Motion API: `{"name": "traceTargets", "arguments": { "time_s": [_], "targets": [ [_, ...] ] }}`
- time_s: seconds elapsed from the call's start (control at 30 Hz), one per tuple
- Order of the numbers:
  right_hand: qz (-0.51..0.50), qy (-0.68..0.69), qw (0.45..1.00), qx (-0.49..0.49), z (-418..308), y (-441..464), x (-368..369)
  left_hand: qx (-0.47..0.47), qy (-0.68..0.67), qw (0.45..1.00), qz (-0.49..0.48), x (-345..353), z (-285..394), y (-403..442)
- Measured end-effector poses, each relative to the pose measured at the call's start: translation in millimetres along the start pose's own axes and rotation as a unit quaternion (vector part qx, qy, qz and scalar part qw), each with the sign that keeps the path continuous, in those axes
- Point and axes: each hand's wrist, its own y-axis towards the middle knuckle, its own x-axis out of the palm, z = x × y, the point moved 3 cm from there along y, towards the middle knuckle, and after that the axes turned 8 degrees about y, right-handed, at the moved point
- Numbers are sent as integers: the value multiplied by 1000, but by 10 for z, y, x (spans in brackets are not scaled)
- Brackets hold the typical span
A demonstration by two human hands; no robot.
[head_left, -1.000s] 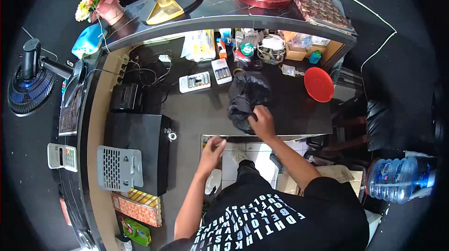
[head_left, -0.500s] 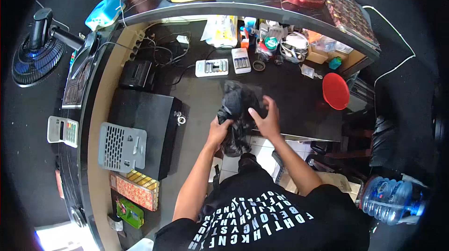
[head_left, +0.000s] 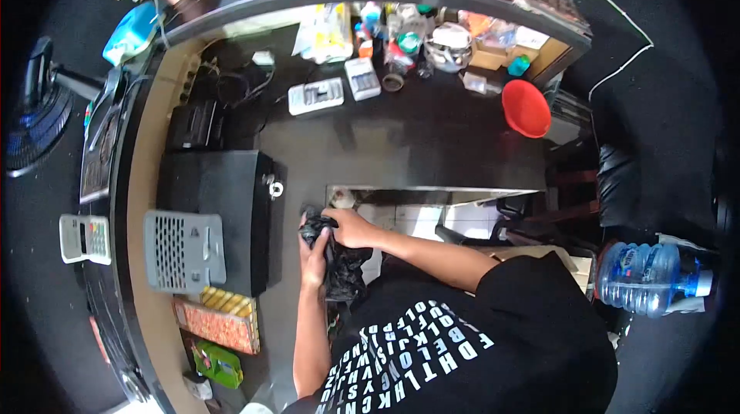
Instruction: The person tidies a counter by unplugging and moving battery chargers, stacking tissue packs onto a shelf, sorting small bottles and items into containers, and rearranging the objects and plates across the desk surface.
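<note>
A crumpled black plastic bag (head_left: 344, 275) hangs between my hands, close to my body at the near edge of the desk. My left hand (head_left: 312, 258) grips it from the left with the thumb up along the plastic. From the right, my right hand (head_left: 348, 227) has its fingers closed on the bag's gathered top. The two hands are almost touching. Folds of plastic hide some fingertips, and whatever the bag may contain cannot be seen.
On the dark desk (head_left: 432, 152) are two white battery chargers (head_left: 315, 96), a red bowl (head_left: 526, 109) and assorted packets at the back. To the left stand a black cash drawer (head_left: 231, 175) and a grey perforated basket (head_left: 185, 250). A large water bottle (head_left: 644, 279) lies at right.
Both hands and the bag have moved left and nearer my body. My right hand, open beside the bag before, has closed on its top. The view has shifted too.
</note>
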Motion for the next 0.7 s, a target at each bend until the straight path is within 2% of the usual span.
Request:
{"name": "traceTargets", "arguments": {
  "time_s": [0.03,0.07,0.17,0.2,0.27,0.33,0.4,0.43,0.47,0.53,0.6,0.63,0.7],
  "targets": [
    [-3,-38,999,23,97,-20,177,-49,-12,999,-1,-51,-68,-42],
    [-43,-7,999,17,200,-21,304,-41,15,998,53,-131,-97,-134],
    [-86,189,978,29,107,-254,439,-68,40,983,165,-405,-238,-284],
    [-140,244,956,83,-132,-405,404,-67,36,978,193,-468,-277,-340],
    [-119,63,991,17,-448,-721,427,-67,27,968,240,-529,-360,-484],
    [-85,27,996,-19,-256,-940,614,-110,-14,973,201,-450,-281,-673],
    [-63,10,997,-32,-176,-1105,713,-159,-78,981,75,-369,-469,-861],
    [-27,52,998,-14,-175,-1214,737,-150,-72,985,37,-340,-532,-968],
    [47,43,998,-15,-24,-1312,798,-139,-66,988,-2,-310,-586,-1068],
    [150,-3,988,43,209,-1481,869,-107,-35,991,-74,-273,-714,-1261],
    [170,-28,982,76,370,-1682,929,-139,35,977,-161,-275,-865,-1542],
    [180,-41,979,91,456,-1768,962,-120,13,982,-149,-265,-1043,-1624],
    [222,-31,970,90,739,-1957,1113,-201,-70,967,-136,-278,-1235,-1739]
  ]
}}
